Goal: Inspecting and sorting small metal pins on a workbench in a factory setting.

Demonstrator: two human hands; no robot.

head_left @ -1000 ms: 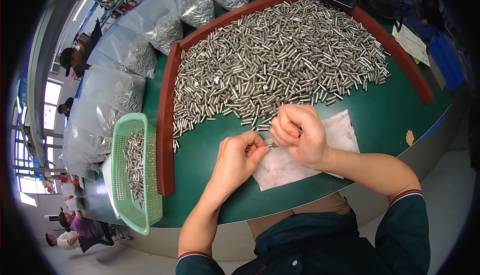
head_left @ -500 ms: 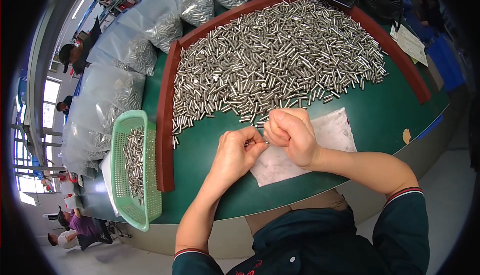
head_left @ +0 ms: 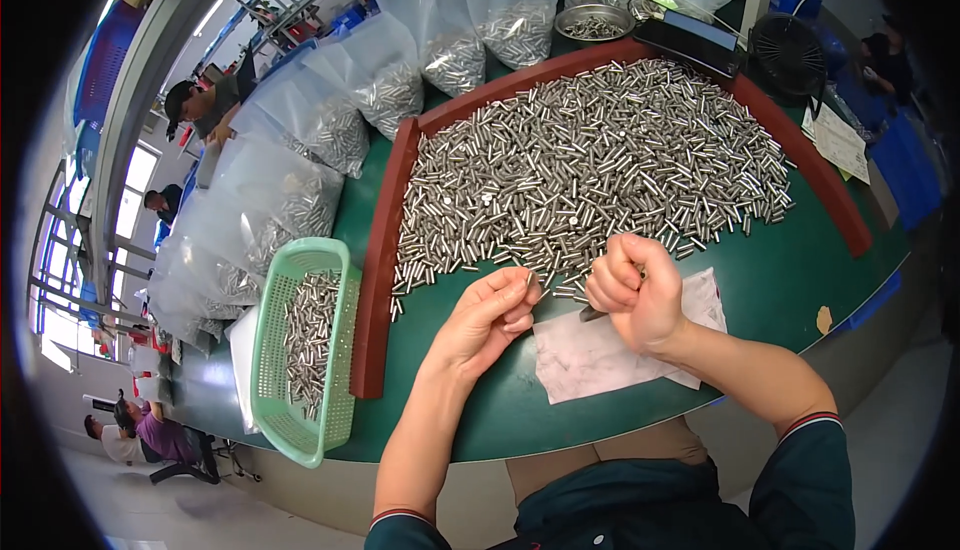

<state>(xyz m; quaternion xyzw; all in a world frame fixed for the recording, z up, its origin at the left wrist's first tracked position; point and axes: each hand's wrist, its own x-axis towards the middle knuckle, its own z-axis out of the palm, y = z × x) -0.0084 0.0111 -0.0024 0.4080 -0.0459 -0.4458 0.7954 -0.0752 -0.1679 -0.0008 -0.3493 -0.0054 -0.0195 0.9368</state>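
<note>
Left hand pinching metal pin

Bright windows line the far left wall; a pale floor runs below the green table's near edge.

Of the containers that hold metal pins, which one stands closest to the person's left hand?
The green plastic basket, just left of the left hand beyond the red-brown rail. The clear bags and the round metal dish sit farther back.
</note>
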